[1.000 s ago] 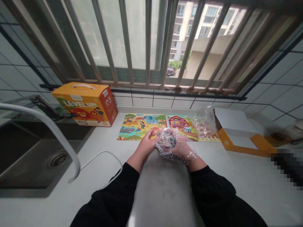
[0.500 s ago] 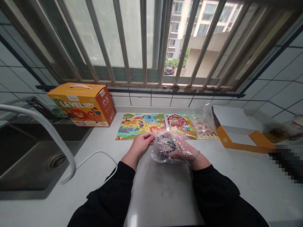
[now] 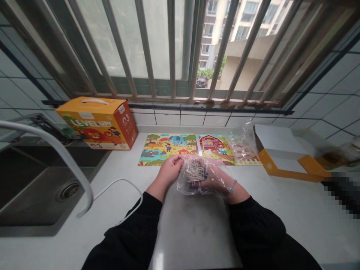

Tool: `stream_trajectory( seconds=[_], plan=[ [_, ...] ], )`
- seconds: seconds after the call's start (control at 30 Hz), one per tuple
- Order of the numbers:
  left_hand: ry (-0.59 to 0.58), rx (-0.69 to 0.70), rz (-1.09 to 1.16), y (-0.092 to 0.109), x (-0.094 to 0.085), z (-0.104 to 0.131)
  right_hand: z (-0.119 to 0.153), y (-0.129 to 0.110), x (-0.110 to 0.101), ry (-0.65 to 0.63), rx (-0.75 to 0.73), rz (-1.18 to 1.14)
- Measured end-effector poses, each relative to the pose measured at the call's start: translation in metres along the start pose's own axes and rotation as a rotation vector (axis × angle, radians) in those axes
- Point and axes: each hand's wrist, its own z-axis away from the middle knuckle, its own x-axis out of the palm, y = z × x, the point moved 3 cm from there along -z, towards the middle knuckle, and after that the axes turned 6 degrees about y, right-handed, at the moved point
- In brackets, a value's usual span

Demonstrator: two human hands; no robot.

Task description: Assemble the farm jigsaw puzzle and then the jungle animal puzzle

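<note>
A clear plastic bag (image 3: 185,187) is held over the counter in front of me. My right hand (image 3: 215,179) reaches inside it and grips a dark clump of pieces with pale edges (image 3: 196,172), which look like stacked puzzle pieces. At the bag's left side, my left hand (image 3: 171,168) pinches the plastic between thumb and fingers. Just beyond both hands lie two colourful picture boards, one with zoo animals (image 3: 157,146) and one with a red barn (image 3: 215,144).
An orange carton (image 3: 92,123) stands at the back left beside the sink (image 3: 36,195) and its curved white tap (image 3: 75,168). A second crumpled clear bag (image 3: 244,142) lies over the barn board. To its right is an open orange-and-white box (image 3: 281,153). A white cable (image 3: 120,181) loops near my left sleeve.
The bag has shifted slightly and its folds sit a little differently around the pieces. Both hands keep nearly the same place and grip.
</note>
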Motion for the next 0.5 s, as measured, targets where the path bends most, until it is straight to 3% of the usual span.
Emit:
stream_trajectory(
  seconds=[0.23, 0.5],
  plan=[
    [0.288, 0.018, 0.028, -0.003, -0.025, -0.014, -0.003, -0.014, 0.002, -0.075, -0.151, -0.030],
    [0.450, 0.065, 0.233, 0.011, -0.034, -0.014, -0.001, -0.015, -0.011, -0.074, -0.114, 0.015]
  ],
)
